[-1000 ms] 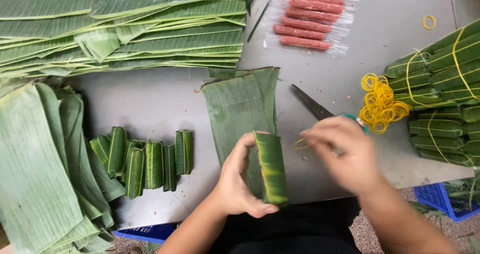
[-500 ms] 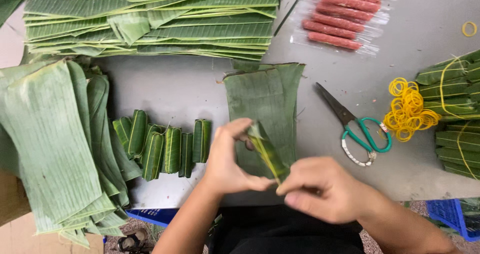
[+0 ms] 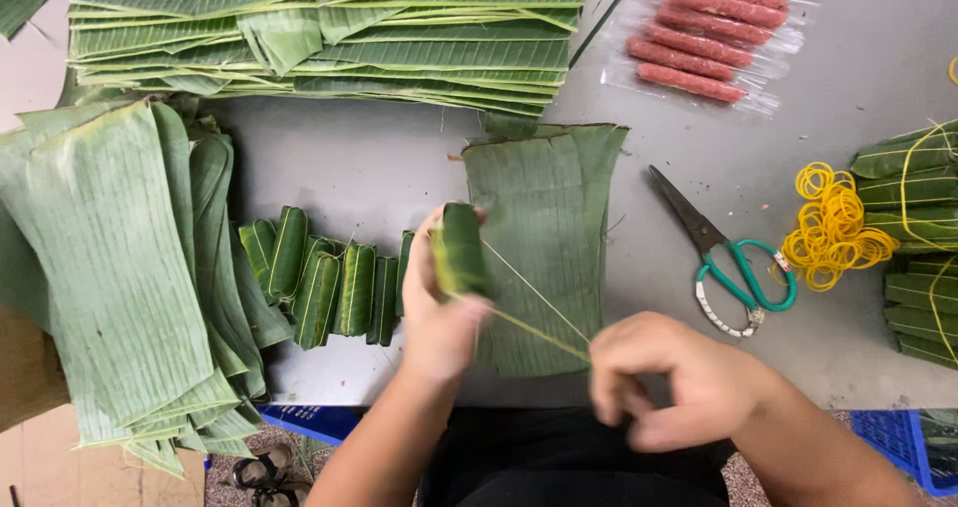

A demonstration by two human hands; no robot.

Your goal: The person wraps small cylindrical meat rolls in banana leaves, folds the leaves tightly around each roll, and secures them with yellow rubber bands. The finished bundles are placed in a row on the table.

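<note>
up past the fingers, far side of the table, there's a clear flat plastic pack of red sausage sticks [image 3: 711,36] lying in a row, no label i can make out. beyond the left fingers is a big stack of flat banana leaf sheets [image 3: 329,28], and another pile of leaves [image 3: 110,267] fans out off to the left of them.

left hand [image 3: 439,312] is closed around a small rolled banana leaf bundle [image 3: 459,250], holding it upright, thumb and fingers wrapped on it. the bundle sits right over the near-left corner of a single leaf sheet [image 3: 549,238] spread on the grey table [image 3: 379,168].

right hand [image 3: 674,382] is curled in, fingers pinched on a thin yellow rubber band [image 3: 529,312] stretched tight from the bundle to the fingertips. it's blurry so can't tell exactly which fingers pinch it.

just left of the left fingers: a row of finished leaf rolls [image 3: 329,282] lying side by side. right of the right fingers: green-handled scissors [image 3: 728,262], then a heap of yellow rubber bands [image 3: 833,228], and tied leaf bundles [image 3: 918,238] at the edge.
</note>
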